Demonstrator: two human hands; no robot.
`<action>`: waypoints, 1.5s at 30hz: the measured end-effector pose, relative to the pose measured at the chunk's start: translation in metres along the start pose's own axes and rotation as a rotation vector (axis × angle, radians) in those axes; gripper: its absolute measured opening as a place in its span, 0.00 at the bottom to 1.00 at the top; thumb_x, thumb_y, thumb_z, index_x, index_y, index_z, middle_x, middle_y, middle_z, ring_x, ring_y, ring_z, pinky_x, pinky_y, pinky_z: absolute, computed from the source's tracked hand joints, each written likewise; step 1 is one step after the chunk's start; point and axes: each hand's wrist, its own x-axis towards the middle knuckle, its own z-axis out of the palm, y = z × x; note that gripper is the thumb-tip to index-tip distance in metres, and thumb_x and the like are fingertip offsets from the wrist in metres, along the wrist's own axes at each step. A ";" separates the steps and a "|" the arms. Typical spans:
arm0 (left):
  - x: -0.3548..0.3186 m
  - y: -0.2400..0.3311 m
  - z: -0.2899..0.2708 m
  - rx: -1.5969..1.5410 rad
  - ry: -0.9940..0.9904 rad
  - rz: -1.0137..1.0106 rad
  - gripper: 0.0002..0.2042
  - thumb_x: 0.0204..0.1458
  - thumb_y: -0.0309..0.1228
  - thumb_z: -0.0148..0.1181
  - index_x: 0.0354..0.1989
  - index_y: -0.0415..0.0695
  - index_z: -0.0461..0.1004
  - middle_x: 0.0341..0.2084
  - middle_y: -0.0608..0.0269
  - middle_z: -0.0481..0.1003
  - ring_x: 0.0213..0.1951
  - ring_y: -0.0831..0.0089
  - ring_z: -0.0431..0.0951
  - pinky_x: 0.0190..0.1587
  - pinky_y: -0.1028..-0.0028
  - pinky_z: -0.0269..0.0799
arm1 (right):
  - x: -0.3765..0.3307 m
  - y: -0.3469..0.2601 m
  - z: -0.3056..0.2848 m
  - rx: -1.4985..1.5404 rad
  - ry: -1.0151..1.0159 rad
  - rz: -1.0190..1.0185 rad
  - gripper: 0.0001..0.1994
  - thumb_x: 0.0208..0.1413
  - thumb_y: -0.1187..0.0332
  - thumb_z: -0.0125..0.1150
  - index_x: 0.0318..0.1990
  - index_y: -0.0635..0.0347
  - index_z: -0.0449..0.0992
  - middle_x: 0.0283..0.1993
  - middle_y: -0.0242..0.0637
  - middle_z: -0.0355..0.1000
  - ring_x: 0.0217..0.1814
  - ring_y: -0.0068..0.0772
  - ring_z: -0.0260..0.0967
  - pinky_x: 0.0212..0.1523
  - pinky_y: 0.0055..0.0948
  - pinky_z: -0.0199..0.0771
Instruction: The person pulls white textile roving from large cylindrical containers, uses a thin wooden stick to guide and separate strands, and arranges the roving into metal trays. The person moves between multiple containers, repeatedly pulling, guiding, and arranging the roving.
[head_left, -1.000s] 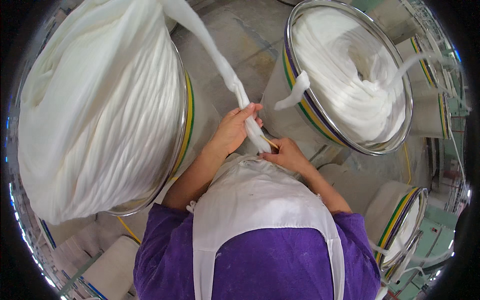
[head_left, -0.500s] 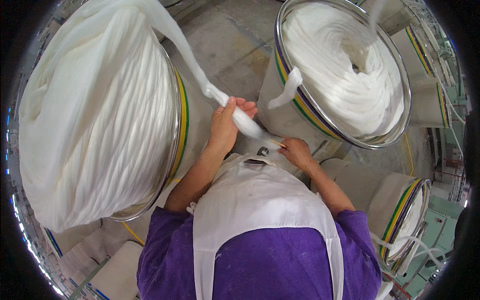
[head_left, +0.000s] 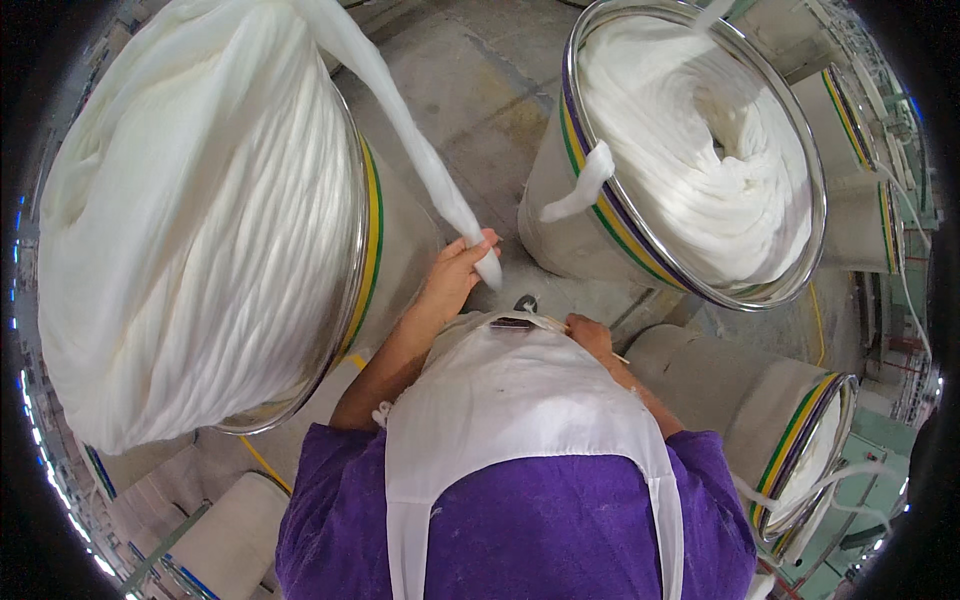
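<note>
A thick white cotton sliver (head_left: 425, 165) hangs down from the heaped can on the left. My left hand (head_left: 455, 278) pinches it close to its lower end, and the rounded tip pokes out below the fingers. My right hand (head_left: 590, 337) is closed at the upper edge of my white apron (head_left: 520, 390). The end of a thin pale stick (head_left: 621, 359) shows beside the right wrist; most of the stick is hidden by the hand. A loose sliver end (head_left: 583, 185) hangs over the rim of the can at the upper right.
A big can (head_left: 395, 260) overflowing with coiled sliver (head_left: 220, 240) stands close at left. Another full can (head_left: 545, 215) stands ahead right. A third can (head_left: 700, 375) is near my right elbow, with slivers trailing from it. More cans (head_left: 840, 115) stand at far right.
The left hand has moved slightly down and nearer, and the sliver's wispy lower part is now a short rounded end. My right hand has drawn back from the sliver to the apron with the stick.
</note>
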 end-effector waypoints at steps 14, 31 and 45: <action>0.007 -0.024 -0.020 0.115 0.038 0.092 0.19 0.63 0.38 0.47 0.54 0.35 0.68 0.37 0.60 0.74 0.40 0.72 0.74 0.47 0.70 0.70 | 0.032 -0.163 -0.183 -0.719 0.458 -0.450 0.11 0.47 0.71 0.58 0.41 0.56 0.76 0.43 0.40 0.72 0.33 0.38 0.75 0.27 0.37 0.72; -0.016 0.050 0.046 -0.100 -0.262 0.147 0.21 0.63 0.40 0.47 0.54 0.33 0.67 0.48 0.54 0.73 0.51 0.68 0.72 0.55 0.65 0.66 | 0.006 -0.170 -0.260 1.335 0.111 -0.112 0.14 0.58 0.58 0.60 0.40 0.61 0.74 0.27 0.29 0.74 0.17 0.11 0.57 0.17 0.14 0.57; -0.034 0.062 0.082 -0.074 -0.211 0.291 0.18 0.58 0.29 0.54 0.55 0.33 0.68 0.47 0.60 0.73 0.49 0.75 0.71 0.54 0.74 0.64 | 0.001 -0.168 -0.235 1.326 0.270 -0.285 0.21 0.46 0.70 0.70 0.48 0.62 0.70 0.32 0.24 0.71 0.25 0.10 0.60 0.23 0.14 0.60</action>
